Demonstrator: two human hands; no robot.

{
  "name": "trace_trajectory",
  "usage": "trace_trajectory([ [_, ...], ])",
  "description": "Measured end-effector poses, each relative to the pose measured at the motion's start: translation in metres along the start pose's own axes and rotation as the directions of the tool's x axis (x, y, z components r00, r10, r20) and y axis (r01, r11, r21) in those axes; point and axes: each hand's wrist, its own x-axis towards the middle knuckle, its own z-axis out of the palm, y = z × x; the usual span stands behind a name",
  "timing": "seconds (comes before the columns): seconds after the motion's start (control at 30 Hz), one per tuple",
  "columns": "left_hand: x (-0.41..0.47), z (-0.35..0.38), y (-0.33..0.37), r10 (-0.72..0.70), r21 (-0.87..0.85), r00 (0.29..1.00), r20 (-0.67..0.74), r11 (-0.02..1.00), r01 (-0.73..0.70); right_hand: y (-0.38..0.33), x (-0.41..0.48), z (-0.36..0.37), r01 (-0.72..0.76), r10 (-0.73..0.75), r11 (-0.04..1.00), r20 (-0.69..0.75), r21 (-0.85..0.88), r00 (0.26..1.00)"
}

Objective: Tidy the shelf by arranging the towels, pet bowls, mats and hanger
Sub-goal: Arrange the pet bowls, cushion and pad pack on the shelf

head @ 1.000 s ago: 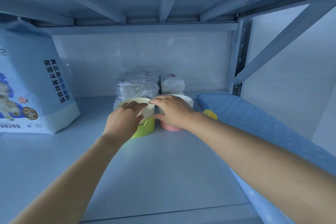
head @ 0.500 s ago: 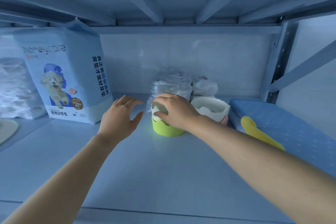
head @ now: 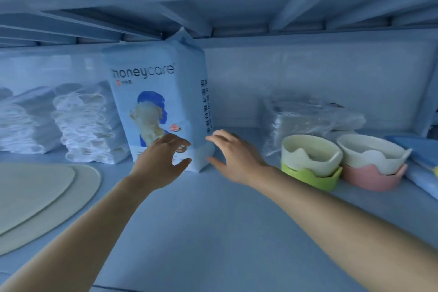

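Closing in on the honeycare pad pack [head: 156,92], upright at mid-shelf near the back wall. Left hand [head: 163,161] and right hand [head: 233,159] both spread and empty, flanking its lower front corner; touching or just short, cannot tell. Probably about to slide or square it. Calls for a low clamp on both soft sides, to avoid tipping.

Glossy, pillowy plastic film, pinched at the top. To its left, fluffy folded towels [head: 87,125], with flat cream mats [head: 47,197] overlapping in front. To its right, a scallop-rimmed green bowl [head: 310,173] and pink bowl [head: 372,176], each holding a cream insert. Behind those, crinkled clear-wrapped packs [head: 308,114].
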Motion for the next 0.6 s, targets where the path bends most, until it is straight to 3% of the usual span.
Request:
trace_trajectory([
  [0.3,0.010,-0.028,-0.109,-0.032,0.089,0.999,-0.014,0.995,0.033,-0.046,0.048,0.048,-0.156,0.155,0.988,-0.157,0.009,0.975],
  [0.6,0.027,-0.021,-0.153,-0.008,0.043,0.998,-0.057,0.999,0.010,-0.051,0.053,0.079,-0.230,0.235,0.972,-0.271,0.049,0.933],
])
